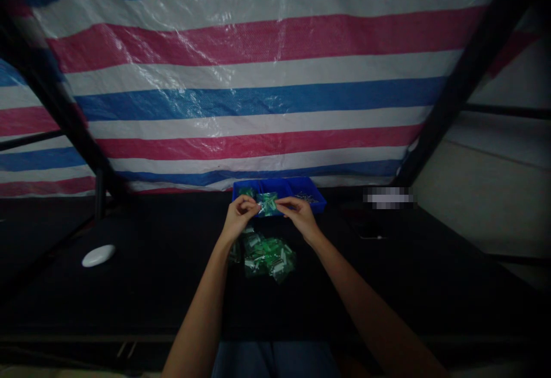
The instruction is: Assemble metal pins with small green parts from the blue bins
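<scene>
The left hand (238, 217) and the right hand (300, 216) are up in front of the person, close together. The fingers (252, 205) of each hand are pressed together, pinching the two sides of a small green plastic bag (267, 204). The bag is held in the air just over the near edge of a blue tray (279, 187).

The tray sits on a black worktop (129, 286) and has parts inside. A green bag (246, 192) lies in the left part, and small shiny bits (307, 197) lie in the right part.

A pile of green bags (264, 255) lies on the worktop, just near the tray and under the hands. Far off to the left is a white oval thing (99, 255). A big striped sheet (258, 79) of blue, white and pink hangs behind the tray.
</scene>
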Available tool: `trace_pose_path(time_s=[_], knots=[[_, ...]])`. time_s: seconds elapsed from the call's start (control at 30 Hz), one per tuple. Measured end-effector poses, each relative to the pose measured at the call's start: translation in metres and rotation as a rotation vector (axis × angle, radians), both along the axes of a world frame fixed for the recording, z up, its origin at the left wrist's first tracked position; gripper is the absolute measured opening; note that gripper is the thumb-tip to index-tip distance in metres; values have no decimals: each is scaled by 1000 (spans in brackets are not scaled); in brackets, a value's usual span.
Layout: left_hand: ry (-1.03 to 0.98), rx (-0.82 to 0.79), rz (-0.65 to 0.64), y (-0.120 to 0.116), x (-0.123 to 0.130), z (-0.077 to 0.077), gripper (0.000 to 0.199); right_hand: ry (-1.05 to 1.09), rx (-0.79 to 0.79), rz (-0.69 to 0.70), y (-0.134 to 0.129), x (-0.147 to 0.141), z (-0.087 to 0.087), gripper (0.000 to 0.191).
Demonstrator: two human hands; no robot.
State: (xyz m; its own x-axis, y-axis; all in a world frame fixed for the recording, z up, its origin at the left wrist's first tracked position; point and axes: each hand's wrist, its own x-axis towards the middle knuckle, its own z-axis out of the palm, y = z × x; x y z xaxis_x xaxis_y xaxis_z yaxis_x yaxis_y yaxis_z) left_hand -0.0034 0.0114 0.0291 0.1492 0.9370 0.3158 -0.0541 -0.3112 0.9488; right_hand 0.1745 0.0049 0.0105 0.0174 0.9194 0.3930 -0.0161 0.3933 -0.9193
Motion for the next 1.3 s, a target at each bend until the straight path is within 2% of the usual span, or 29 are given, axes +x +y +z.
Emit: trace_pose_path(time_s=[0.13, 0.37, 0.8, 1.0, 1.13, 1.3], knots=[[-25, -8, 2, 1, -1, -1, 31, 31, 46, -45, -1, -2, 1, 21], [0, -31, 26, 1, -2, -1, 32, 87, -33, -30, 1, -2, -2, 36], [0, -41, 0, 0, 0, -3, 29, 132, -168, -7, 5, -4, -7, 32], [21, -35, -23, 0, -1, -3, 29, 148, -162, -12, 3, -5, -7, 33], [73, 19, 29, 2, -1, -5, 26, 126, -145, -12, 3, -4, -6, 30], [71, 0, 14, 3, -2, -5, 24, 106, -118, 41, 4, -3, -5, 26]])
